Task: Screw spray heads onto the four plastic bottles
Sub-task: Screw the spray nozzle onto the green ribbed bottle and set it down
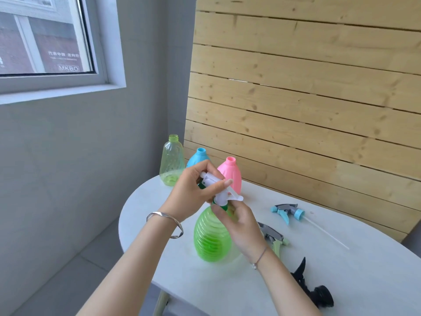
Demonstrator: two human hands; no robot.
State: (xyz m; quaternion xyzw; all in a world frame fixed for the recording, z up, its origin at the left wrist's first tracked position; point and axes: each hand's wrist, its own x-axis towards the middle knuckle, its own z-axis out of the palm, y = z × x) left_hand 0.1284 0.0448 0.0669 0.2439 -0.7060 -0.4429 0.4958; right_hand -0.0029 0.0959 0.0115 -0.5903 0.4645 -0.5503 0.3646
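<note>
White table (296,265); left hand (193,190) grips white spray head (224,191); right hand (239,221) pinches ribbed green bottle (211,238) neck

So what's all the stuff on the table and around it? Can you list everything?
ribbed bottle: 1, bright green, front of the table, under the hands
white spray head: 1, white with a green collar, on the ribbed bottle's neck
clear bottle: 1, pale see-through green, far left, open top
blue bottle: 1, blue, far side, partly hidden by the left hand
pink bottle: 1, pink, far side, open top
blue spray head: 1, grey and blue, lying on the right
green spray head: 1, grey and pale green, lying behind the right hand
black spray head: 1, black, lying near front
table: 1, white
window: 1, top left
wooden wall: 1, light planks, behind
left hand: 1, gripping the white spray head
right hand: 1, at the ribbed bottle's neck
</note>
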